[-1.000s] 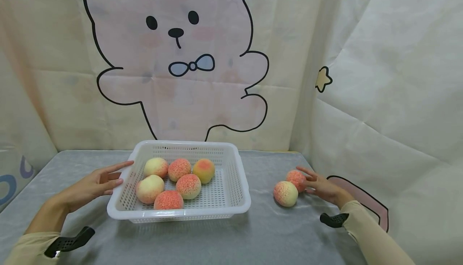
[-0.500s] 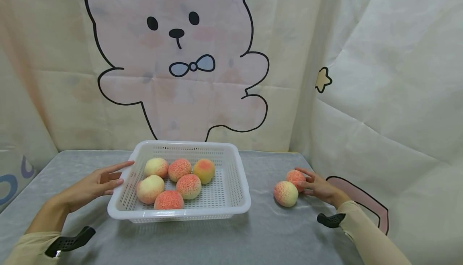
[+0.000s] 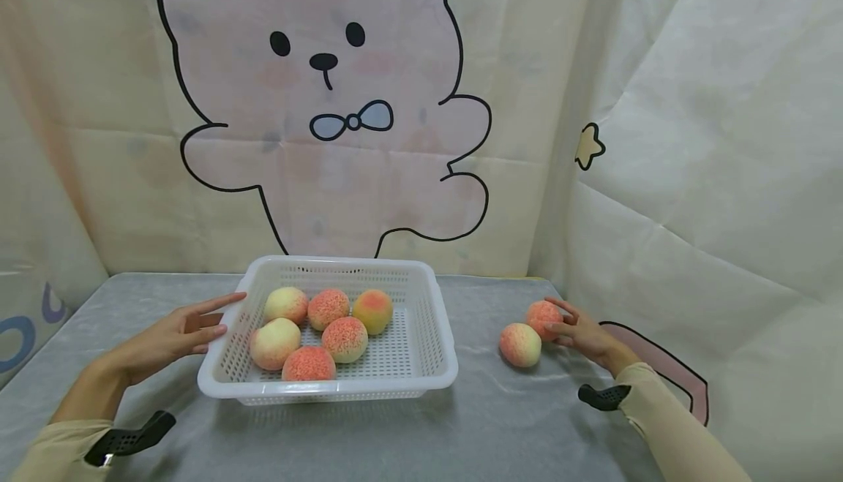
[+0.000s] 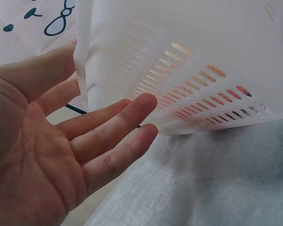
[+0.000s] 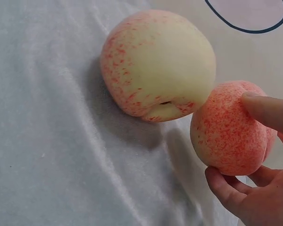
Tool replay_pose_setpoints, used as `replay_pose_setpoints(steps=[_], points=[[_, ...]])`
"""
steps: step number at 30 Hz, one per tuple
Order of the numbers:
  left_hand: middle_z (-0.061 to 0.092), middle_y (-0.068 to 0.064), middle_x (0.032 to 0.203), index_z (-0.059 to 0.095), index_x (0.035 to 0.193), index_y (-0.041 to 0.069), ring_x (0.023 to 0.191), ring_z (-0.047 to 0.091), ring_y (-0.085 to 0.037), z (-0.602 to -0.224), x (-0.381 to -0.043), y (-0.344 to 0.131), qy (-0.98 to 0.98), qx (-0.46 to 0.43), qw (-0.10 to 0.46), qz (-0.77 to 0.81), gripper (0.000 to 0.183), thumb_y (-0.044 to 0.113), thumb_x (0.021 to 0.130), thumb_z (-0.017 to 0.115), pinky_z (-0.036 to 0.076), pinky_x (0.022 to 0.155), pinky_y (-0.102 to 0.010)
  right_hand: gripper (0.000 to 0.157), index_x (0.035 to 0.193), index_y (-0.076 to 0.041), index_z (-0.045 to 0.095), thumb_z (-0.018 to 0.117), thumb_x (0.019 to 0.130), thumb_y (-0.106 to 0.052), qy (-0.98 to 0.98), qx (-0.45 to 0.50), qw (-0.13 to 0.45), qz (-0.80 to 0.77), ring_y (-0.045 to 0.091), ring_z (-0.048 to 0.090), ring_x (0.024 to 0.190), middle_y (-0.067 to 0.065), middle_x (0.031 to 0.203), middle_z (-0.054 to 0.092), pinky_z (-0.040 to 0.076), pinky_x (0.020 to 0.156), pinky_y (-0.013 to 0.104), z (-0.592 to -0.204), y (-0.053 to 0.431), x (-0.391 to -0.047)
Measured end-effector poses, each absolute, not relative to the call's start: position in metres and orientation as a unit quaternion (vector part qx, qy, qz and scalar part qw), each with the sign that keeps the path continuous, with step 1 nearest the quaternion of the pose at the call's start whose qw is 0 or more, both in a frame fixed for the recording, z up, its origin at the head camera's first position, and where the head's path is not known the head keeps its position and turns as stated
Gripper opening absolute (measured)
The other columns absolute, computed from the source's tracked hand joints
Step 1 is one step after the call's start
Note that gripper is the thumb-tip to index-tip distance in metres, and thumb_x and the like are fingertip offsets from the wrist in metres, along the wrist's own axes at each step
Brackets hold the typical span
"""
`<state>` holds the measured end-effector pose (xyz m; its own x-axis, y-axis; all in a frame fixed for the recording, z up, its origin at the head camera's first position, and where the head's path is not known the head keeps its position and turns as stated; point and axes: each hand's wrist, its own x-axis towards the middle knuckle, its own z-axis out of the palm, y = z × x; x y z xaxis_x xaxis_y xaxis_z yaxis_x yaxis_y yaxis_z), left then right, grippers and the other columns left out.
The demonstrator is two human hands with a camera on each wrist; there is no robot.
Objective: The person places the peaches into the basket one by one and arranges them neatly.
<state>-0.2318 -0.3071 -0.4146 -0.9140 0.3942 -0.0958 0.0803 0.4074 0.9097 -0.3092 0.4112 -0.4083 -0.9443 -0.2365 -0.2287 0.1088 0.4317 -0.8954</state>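
Observation:
My right hand [image 3: 590, 337] pinches a red-speckled peach [image 3: 544, 319] on the right of the table. In the right wrist view, thumb and fingertips sit on opposite sides of this peach [image 5: 231, 129]. A larger pale peach [image 3: 519, 345] with red flecks lies just beside it on the cloth. At the left, my left hand [image 3: 167, 339] touches the side of a white plastic basket [image 3: 444, 350] with its fingers extended. The left wrist view has the slotted basket wall [image 4: 217, 33] close in front of those fingers [image 4: 115, 127].
Several peaches [image 3: 345, 339], red, pale and yellowish, lie inside the basket, mostly toward its left. A grey cloth [image 3: 454, 438] covers the table. Curtains with a printed bear [image 3: 349, 197] hang behind and along the right side [image 3: 711, 175].
My right fingers have closed on the red peach, which has shifted slightly back and right. The pale peach beside it has turned a little. My left hand and the basket stay put.

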Motion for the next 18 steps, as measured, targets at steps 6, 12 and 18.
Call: replay_pose_setpoints(steps=[6,12,18], points=[[0.016,-0.032,0.165,0.018,0.163,0.02,0.13,0.057,-0.036,-0.415,-0.233,-0.308,0.821,0.15,0.156,0.529,0.068,0.027,0.105,0.053,0.055,0.096,-0.056,0.079,0.163,-0.009,0.012,0.06,0.103,-0.022,0.834,-0.034,0.145,-0.531,0.006,0.061,0.105,0.03,0.152,0.033,0.05,0.107,0.047,-0.404,0.414,-0.31],[0.017,-0.032,0.165,0.017,0.163,0.02,0.13,0.057,-0.039,-0.416,-0.233,-0.308,0.822,0.146,0.156,0.528,0.07,0.029,0.104,0.053,0.055,0.095,-0.056,0.072,0.162,-0.016,0.019,0.059,0.103,-0.019,0.817,-0.053,0.128,-0.56,0.002,0.061,0.105,0.014,0.141,0.047,0.055,0.098,0.034,-0.388,0.41,-0.309],[0.017,-0.033,0.164,0.017,0.163,0.02,0.131,0.055,-0.041,-0.414,-0.233,-0.308,0.827,0.14,0.156,0.521,0.07,0.03,0.104,0.053,0.055,0.094,-0.056,0.062,0.158,-0.021,0.029,0.057,0.104,-0.014,0.8,-0.081,0.121,-0.582,0.001,0.064,0.102,-0.009,0.119,0.057,0.056,0.091,0.028,-0.372,0.401,-0.308]])
